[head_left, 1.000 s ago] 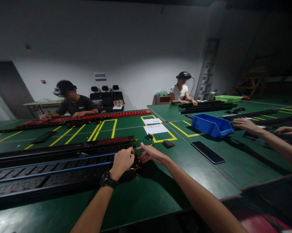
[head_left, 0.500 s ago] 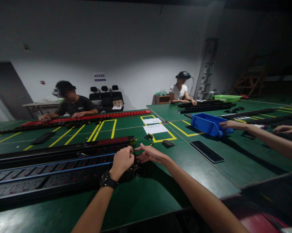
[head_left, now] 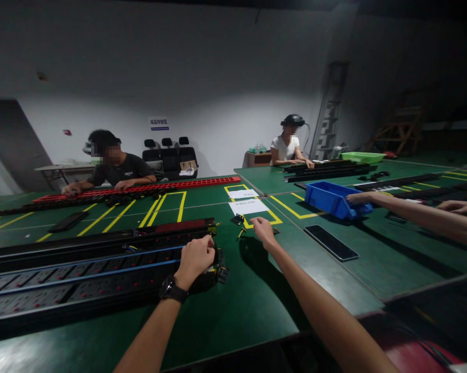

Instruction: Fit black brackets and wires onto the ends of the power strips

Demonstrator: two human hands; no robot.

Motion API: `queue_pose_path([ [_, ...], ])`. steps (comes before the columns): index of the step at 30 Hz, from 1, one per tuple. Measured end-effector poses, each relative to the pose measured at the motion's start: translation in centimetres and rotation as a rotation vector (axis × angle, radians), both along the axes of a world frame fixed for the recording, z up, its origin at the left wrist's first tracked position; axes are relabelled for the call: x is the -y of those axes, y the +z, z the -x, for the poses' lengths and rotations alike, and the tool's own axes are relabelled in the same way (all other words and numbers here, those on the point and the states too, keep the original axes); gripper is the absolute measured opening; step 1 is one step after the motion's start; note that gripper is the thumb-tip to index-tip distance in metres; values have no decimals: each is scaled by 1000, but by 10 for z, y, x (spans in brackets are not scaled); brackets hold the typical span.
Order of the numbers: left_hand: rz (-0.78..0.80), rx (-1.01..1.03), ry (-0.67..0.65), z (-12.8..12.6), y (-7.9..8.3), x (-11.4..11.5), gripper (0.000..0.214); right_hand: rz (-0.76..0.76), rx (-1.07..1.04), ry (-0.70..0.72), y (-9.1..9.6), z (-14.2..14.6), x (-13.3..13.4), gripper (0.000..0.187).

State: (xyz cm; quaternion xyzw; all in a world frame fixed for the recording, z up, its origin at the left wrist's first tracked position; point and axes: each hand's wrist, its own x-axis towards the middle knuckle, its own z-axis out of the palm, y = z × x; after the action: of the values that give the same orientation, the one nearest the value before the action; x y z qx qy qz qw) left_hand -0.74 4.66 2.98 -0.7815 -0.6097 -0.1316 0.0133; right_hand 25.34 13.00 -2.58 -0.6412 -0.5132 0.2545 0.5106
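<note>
My left hand (head_left: 198, 255), a dark watch on its wrist, is closed over the right end of a long black power strip (head_left: 140, 280). The strip has rows of sockets with red dots and blue lines along it. Loose black connectors (head_left: 221, 273) and wires stick out at that end, beside my left fingers. My right hand (head_left: 263, 233) is apart from the strip, over the table to its right. Its index finger stretches left and the others are partly hidden; I see nothing in it. A small black part (head_left: 238, 219) and a yellow piece (head_left: 242, 233) lie left of it.
A phone (head_left: 330, 242) lies to the right on the green table (head_left: 280, 290). Another person's hand (head_left: 360, 199) reaches into a blue bin (head_left: 326, 199). Paper sheets (head_left: 249, 206) lie ahead. Two people work across the table, one at a red rail (head_left: 202, 181).
My right hand has moved right, away from the strip's end, over where a dark flat piece lay. The connectors there now show. My left hand stays in place.
</note>
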Motion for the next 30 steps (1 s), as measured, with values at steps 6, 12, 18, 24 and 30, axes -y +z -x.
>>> queue_pose_path([
  [6, -2, -18, 0, -1, 1, 1, 20, 195, 602, 48, -1, 8, 12, 37],
  [12, 11, -23, 5, -3, 5, 4, 19, 268, 854, 128, -1, 16, 20, 48],
  [18, 29, -23, 7, -4, 8, 6, 19, 196, 929, 249, -3, 16, 14, 54],
  [24, 31, -26, 4, -4, 8, 7, 19, 139, 851, 293, -3, 16, 12, 34],
  [30, 24, -19, 6, -3, 4, 4, 20, 86, 821, 229, -2, 22, 16, 31],
])
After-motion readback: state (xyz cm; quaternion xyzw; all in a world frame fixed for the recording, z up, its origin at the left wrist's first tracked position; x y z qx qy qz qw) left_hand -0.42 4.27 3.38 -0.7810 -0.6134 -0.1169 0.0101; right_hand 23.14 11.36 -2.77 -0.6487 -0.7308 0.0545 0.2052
